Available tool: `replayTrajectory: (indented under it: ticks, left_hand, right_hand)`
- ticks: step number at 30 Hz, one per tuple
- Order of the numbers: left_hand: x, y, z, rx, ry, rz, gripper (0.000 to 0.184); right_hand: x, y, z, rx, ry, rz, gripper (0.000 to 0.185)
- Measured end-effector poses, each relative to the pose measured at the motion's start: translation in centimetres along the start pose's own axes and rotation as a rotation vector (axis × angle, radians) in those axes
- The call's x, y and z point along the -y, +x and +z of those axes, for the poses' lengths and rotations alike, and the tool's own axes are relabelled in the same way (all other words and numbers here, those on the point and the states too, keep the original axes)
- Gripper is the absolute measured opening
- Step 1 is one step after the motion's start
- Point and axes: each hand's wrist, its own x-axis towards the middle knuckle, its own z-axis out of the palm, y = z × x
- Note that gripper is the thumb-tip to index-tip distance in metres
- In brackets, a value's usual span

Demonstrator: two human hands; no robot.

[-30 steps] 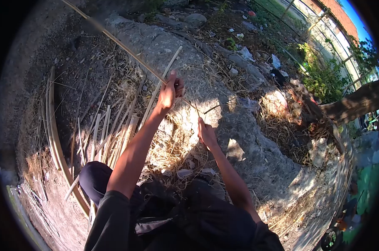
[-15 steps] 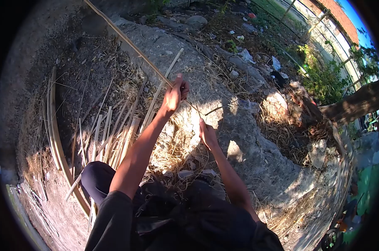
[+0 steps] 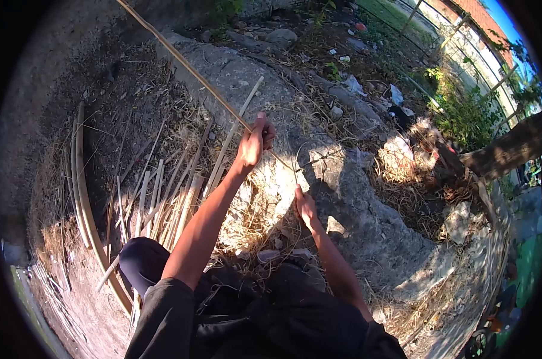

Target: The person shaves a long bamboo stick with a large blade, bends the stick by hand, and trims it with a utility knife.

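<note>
My left hand (image 3: 256,142) is closed around a long, thin brown strip of cane or bamboo (image 3: 187,64). The strip slants from the upper left down through my fist, and its lower end comes out toward my other hand. Lower and to the right, my right hand (image 3: 305,207) is closed too, thumb pointing up. A thin sliver (image 3: 295,170) rises from its fingertips near the strip's end; whether it is a blade or a peeled fibre I cannot tell. Curled shavings (image 3: 253,221) lie below my hands, on and beside a big grey rock (image 3: 367,221).
Several pale split strips (image 3: 157,203) lie to the left by my knee (image 3: 142,260). Longer curved strips (image 3: 82,185) lie farther left. A tree trunk (image 3: 510,143), a green bush (image 3: 468,116) and scattered litter (image 3: 396,94) are at the right and back.
My right hand has moved a little down and right, farther from my left hand. My left hand keeps its grip on the strip, and the view has shifted slightly.
</note>
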Motion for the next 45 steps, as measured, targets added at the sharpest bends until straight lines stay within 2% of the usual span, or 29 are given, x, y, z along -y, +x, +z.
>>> replayTrajectory:
  ticks: [1,3,7,9,12,16,18,19,23,25,29,31,34,37,41,45]
  left_hand:
    - [0.2,0.1,0.1,-0.017,-0.02,0.007,0.065]
    - [0.8,0.1,0.2,-0.027,-0.032,-0.018,0.065]
    - [1.0,0.6,-0.7,-0.057,-0.057,-0.007,0.064]
    - [0.8,0.5,-0.8,-0.073,-0.071,0.006,0.063]
    - [1.2,0.1,-1.0,-0.108,-0.094,-0.017,0.064]
    - [1.6,0.3,-2.1,-0.109,-0.119,-0.008,0.064]
    - [1.9,0.4,-2.6,-0.115,-0.121,0.007,0.064]
    - [2.2,0.5,-2.9,-0.137,-0.123,0.004,0.064]
    - [2.2,0.3,-3.6,-0.161,-0.114,-0.023,0.065]
    - [2.0,0.4,-3.8,-0.168,-0.107,-0.028,0.065]
    - [2.3,0.3,-3.6,-0.149,-0.095,-0.025,0.065]
    - [2.1,0.4,-4.1,-0.158,-0.096,-0.018,0.065]
    - [2.6,0.0,-4.9,-0.189,-0.099,-0.032,0.065]
    - [3.8,-0.2,-6.3,-0.218,-0.137,-0.032,0.063]
    - [4.6,-0.7,-7.7,-0.244,-0.17,-0.075,0.063]
    - [5.1,-1.3,-9.0,-0.241,-0.252,-0.094,0.062]
  right_hand:
    - [-0.1,-1.2,0.2,0.002,-0.001,0.011,0.079]
    - [-0.1,-4.1,0.9,0.078,0.356,-0.096,0.076]
    - [-4.2,-7.5,2.3,0.004,0.362,-0.195,0.065]
    - [-5.2,-9.1,1.9,-0.107,0.264,-0.013,0.064]
    - [-6.2,-8.8,2.0,-0.148,0.121,-0.119,0.066]
    - [-6.2,-9.7,1.4,-0.145,0.084,-0.047,0.069]
    - [-5.1,-10.8,0.3,-0.251,-0.082,-0.133,0.07]
    - [-4.0,-11.7,-0.5,-0.227,-0.133,-0.036,0.07]
    - [-5.9,-11.6,-0.5,-0.247,-0.098,-0.1,0.073]
    - [-6.3,-10.9,-0.4,-0.21,-0.122,-0.002,0.073]
    - [-7.0,-10.5,0.0,-0.235,-0.096,0.028,0.072]
    - [-7.2,-10.7,-0.3,-0.249,-0.119,-0.101,0.072]
    - [-8.9,-10.6,-0.2,-0.303,-0.17,-0.152,0.069]
    - [-8.3,-11.5,-0.9,-0.29,-0.259,-0.067,0.067]
    - [-8.9,-11.8,-0.7,-0.327,-0.168,-0.123,0.067]
    - [-9.3,-11.3,-1.2,-0.305,-0.293,-0.006,0.067]
